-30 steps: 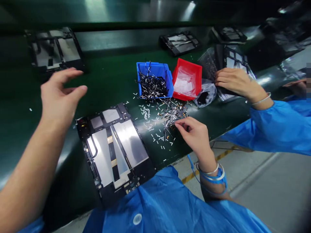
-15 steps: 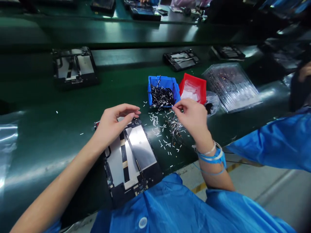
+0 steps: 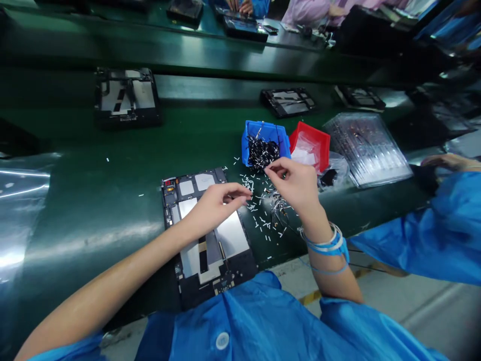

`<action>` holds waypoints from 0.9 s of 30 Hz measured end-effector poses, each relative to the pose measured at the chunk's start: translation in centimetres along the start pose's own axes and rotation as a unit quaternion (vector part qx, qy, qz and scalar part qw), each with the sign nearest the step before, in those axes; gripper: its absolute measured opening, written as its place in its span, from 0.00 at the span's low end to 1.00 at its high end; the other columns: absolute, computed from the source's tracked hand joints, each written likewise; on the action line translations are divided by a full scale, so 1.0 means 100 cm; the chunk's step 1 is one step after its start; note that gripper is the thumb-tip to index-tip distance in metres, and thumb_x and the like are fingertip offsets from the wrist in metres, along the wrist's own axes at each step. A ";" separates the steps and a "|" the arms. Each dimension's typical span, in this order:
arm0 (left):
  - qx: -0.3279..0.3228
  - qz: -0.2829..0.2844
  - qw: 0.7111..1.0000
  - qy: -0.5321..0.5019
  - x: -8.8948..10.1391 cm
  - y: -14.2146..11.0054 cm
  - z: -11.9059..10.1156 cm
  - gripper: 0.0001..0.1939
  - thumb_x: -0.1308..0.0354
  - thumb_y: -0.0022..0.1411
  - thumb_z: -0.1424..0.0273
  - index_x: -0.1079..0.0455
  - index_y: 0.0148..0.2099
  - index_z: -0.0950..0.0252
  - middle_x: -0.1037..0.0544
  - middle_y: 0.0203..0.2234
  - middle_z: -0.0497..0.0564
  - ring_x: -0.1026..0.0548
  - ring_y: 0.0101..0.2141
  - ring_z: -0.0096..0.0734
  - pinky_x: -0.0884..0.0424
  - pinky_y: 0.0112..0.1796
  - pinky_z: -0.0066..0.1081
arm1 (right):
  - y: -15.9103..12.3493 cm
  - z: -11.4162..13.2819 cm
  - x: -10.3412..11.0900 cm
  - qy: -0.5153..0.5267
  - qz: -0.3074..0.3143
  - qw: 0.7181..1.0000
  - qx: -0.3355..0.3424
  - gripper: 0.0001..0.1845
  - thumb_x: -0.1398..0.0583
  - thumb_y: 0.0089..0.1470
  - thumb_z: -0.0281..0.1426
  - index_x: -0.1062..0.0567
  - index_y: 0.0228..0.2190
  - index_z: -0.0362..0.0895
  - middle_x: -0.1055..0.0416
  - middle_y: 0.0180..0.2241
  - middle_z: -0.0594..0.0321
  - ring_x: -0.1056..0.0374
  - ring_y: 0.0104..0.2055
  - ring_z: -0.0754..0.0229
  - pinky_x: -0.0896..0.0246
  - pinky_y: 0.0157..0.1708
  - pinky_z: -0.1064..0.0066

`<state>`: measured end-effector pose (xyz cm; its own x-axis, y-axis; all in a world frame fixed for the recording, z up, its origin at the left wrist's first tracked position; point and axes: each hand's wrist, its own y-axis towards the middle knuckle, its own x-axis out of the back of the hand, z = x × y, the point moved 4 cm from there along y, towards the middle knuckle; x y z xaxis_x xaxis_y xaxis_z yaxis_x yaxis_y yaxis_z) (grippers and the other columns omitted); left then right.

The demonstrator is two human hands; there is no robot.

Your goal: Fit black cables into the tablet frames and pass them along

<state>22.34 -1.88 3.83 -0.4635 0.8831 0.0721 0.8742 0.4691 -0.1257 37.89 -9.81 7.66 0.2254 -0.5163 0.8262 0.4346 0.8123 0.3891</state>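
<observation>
- The blue bin (image 3: 268, 130) is heaped with thin black cables (image 3: 261, 152) with white bits among them; the tangle reaches its front lip.
- The red bin (image 3: 323, 150), tilted just beside it on the right, holds crumpled clear plastic and white pieces (image 3: 305, 153).
- Near the red bin lies a clear plastic bag (image 3: 338, 168) with something dark in it, then a stack of clear plastic trays (image 3: 376, 155) with a few thin strands showing in the upper part.
- In front of the bins, white slips (image 3: 248, 183) and a loose clump of cables (image 3: 278, 208) are scattered on the green bench (image 3: 112, 200).
- The right hand (image 3: 295, 183) has thumb and forefinger tips together at the blue bin's front edge, right by the cables; whether anything is pinched between them I cannot tell.
- The left hand (image 3: 225, 200) is over the upper right part of an opened tablet (image 3: 233, 238), thumb and fingers apart, the tips reaching past its edge toward the white slips.
- That tablet lies flat, inner side up, directly in front of the person, below and left of the right hand's pinch.
</observation>
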 end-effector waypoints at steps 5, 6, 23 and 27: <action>0.092 0.046 0.970 -0.220 -0.013 -0.002 0.011 0.12 0.46 0.64 0.67 0.24 0.41 0.69 0.19 0.36 0.57 0.21 0.35 0.32 0.26 0.32 0.27 | -0.042 0.042 0.008 -0.025 -0.086 0.981 0.173 0.09 0.43 0.55 0.25 0.23 0.28 0.47 0.22 0.28 0.62 0.28 0.30 0.61 0.33 0.32 0.68; 0.100 0.051 0.959 -0.260 -0.016 -0.003 0.012 0.12 0.45 0.63 0.66 0.24 0.39 0.69 0.20 0.33 0.56 0.22 0.33 0.30 0.26 0.31 0.26 | -0.052 0.050 0.006 -0.027 -0.099 0.972 0.213 0.09 0.42 0.54 0.24 0.23 0.29 0.47 0.22 0.29 0.62 0.28 0.31 0.61 0.32 0.31 0.68; 0.071 0.053 0.990 -0.107 -0.019 -0.007 0.006 0.09 0.46 0.61 0.76 0.25 0.32 0.69 0.23 0.22 0.50 0.24 0.23 0.24 0.34 0.20 0.19 | -0.051 0.038 -0.007 0.225 -0.033 0.972 0.058 0.06 0.39 0.54 0.25 0.23 0.29 0.47 0.23 0.28 0.65 0.30 0.31 0.62 0.34 0.31 0.67; 0.077 0.053 0.990 -0.107 -0.022 -0.008 0.009 0.07 0.45 0.61 0.76 0.25 0.34 0.70 0.21 0.25 0.51 0.23 0.24 0.24 0.35 0.19 0.18 | -0.053 0.031 -0.007 0.242 -0.093 0.965 0.031 0.06 0.38 0.53 0.23 0.23 0.29 0.47 0.24 0.28 0.66 0.32 0.31 0.63 0.36 0.30 0.68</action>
<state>22.53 -4.15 2.88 -0.4041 0.9007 -0.1594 0.8950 0.3534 -0.2723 32.76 -12.94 6.28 0.5366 -0.7084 0.4585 0.4562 0.7006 0.5486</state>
